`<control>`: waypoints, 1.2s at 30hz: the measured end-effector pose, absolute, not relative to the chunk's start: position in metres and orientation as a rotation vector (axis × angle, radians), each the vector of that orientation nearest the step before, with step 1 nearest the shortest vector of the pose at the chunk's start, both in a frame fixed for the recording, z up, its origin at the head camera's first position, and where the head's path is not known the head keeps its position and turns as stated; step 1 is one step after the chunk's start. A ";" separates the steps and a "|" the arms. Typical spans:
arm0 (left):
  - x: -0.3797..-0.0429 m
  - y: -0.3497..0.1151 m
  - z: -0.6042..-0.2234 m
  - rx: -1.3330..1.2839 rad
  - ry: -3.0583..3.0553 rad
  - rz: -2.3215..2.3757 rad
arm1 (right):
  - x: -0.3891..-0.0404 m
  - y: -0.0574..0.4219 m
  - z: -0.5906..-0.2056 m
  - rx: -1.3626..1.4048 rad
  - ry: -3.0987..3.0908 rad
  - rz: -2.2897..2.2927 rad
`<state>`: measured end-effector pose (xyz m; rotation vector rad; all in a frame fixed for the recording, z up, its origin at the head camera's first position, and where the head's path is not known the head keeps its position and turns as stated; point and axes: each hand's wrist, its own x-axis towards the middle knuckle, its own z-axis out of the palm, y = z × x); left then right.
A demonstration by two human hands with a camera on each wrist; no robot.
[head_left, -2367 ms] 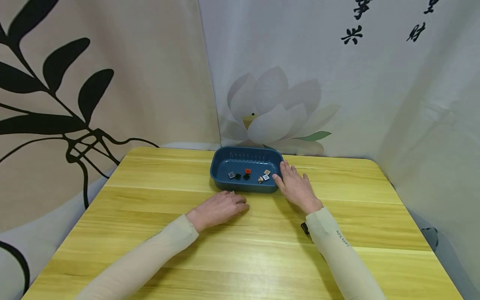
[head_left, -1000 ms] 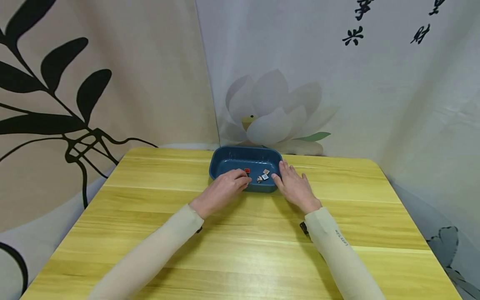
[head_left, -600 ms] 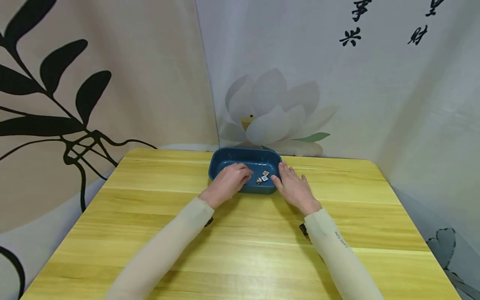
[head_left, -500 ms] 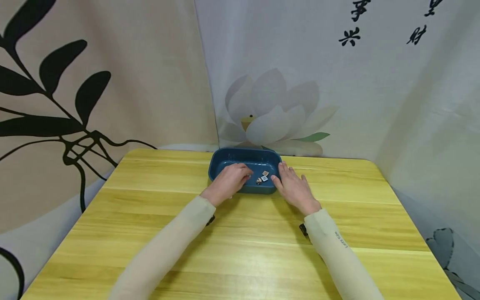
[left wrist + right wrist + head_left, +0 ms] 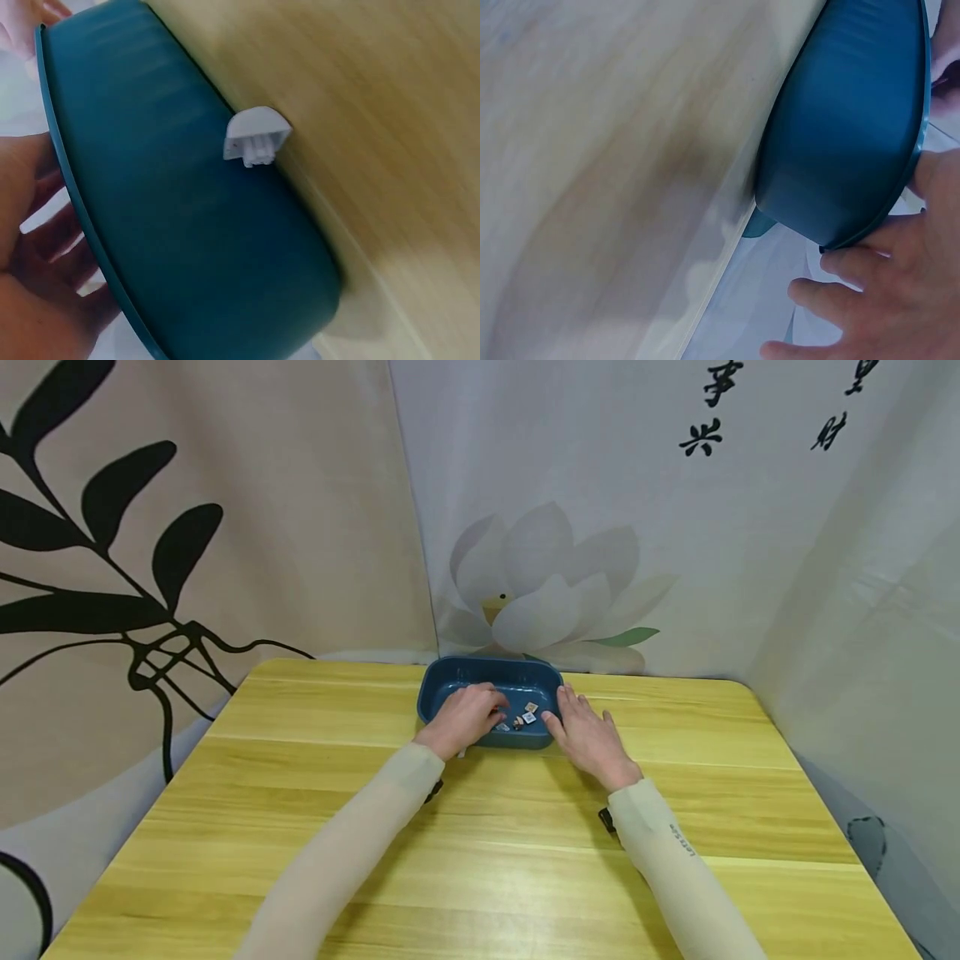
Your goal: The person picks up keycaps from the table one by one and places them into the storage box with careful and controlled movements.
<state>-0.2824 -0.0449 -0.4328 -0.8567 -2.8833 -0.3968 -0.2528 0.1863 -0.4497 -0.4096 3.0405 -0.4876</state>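
Note:
Reaching over the front rim into a blue rectangular basin (image 5: pixel 517 739), my left hand (image 5: pixel 463 717) has bent fingers over the small pieces. What lies between its fingertips is hidden. Right of it in the basin lie several small keycap-like squares, among them a white one (image 5: pixel 529 717) and a beige one (image 5: pixel 531 707). My right hand (image 5: pixel 592 737) rests on the basin's right rim, thumb toward the inside, fingers spread and fairly straight in the right wrist view. Outside the front wall, a white keycap (image 5: pixel 257 135) sits on the table with its stem showing.
The wooden table (image 5: pixel 540 860) extends broadly in front of the basin and to both sides. Behind the table's back edge hangs a printed curtain (image 5: pixel 570 510). The basin stands close to that back edge.
My left hand has gone from the table in front of the basin into it, then slid slightly right, covering the red and dark pieces. The white keycap outside now shows. My right hand stays put.

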 end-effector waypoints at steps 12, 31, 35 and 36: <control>-0.264 -0.073 -0.432 -0.925 -2.686 -0.286 | -0.252 0.183 -0.448 -0.394 3.027 -0.479; -0.225 -0.120 -0.450 -1.224 -2.387 -0.233 | -0.251 0.184 -0.449 -0.394 3.029 -0.499; -0.222 -0.126 -0.454 -1.298 -2.350 -0.163 | -0.253 0.185 -0.450 -0.399 3.026 -0.494; -0.222 -0.126 -0.455 -1.313 -2.350 -0.149 | -0.253 0.185 -0.450 -0.403 3.027 -0.488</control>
